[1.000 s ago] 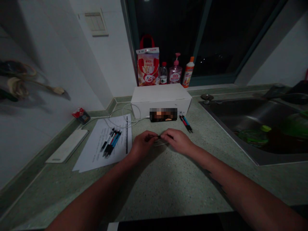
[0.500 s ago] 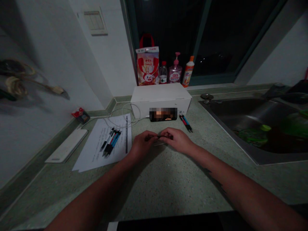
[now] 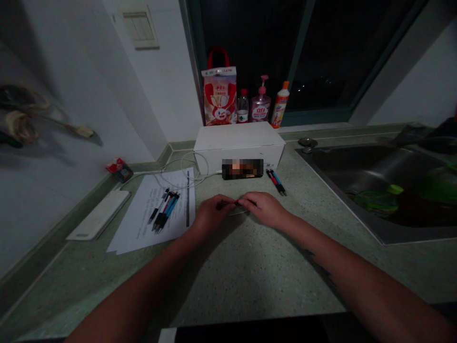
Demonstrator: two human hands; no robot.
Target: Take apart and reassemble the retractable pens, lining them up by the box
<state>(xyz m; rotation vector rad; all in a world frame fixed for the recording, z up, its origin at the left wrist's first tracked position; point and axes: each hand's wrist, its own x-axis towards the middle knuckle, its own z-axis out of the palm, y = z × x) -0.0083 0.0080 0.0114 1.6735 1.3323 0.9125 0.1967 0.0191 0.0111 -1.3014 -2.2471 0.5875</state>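
Pinching — left hand (image 3: 212,214) and right hand (image 3: 264,209) both closed on small dark object (image 3: 236,203), grip unchanged from second ago; pens (image 3: 164,211) on paper (image 3: 134,228) at nine o'clock.

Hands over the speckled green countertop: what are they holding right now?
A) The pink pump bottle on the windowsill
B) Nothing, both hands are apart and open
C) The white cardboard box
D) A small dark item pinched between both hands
D. The left hand and right hand meet over the speckled green countertop, with a small dark item pinched between them.
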